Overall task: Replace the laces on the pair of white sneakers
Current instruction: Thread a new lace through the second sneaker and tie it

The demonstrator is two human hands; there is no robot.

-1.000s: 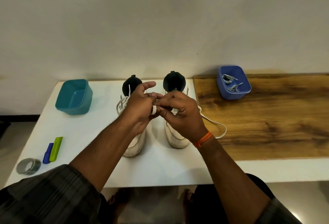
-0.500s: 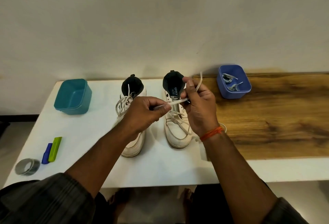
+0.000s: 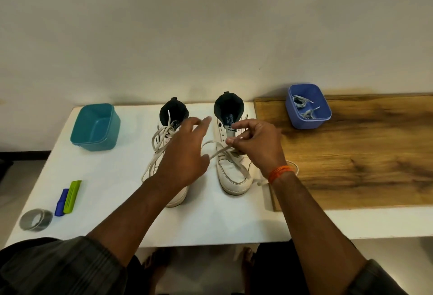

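Two white high-top sneakers stand side by side on the white table (image 3: pixel 210 224), toes toward me. The left sneaker (image 3: pixel 172 116) carries a loose white lace (image 3: pixel 155 151) hanging off its left side; my left hand (image 3: pixel 185 154) hovers over it, fingers spread, holding nothing. The right sneaker (image 3: pixel 232 175) has its tongue up and a white lace (image 3: pixel 216 153) across its eyelets. My right hand (image 3: pixel 255 144) pinches that lace between thumb and finger above the shoe. The lace's tail (image 3: pixel 294 165) trails onto the wooden board.
A teal tub (image 3: pixel 95 128) sits at the table's back left. A blue tub (image 3: pixel 308 107) with grey laces rests on the wooden board (image 3: pixel 363 154) to the right. A tape roll (image 3: pixel 35 219), a blue clip and a green clip (image 3: pixel 72 196) lie front left.
My left hand has let go of the lace and opened over the left sneaker. My right hand has dropped lower, drawing the lace down toward the right sneaker's eyelets.
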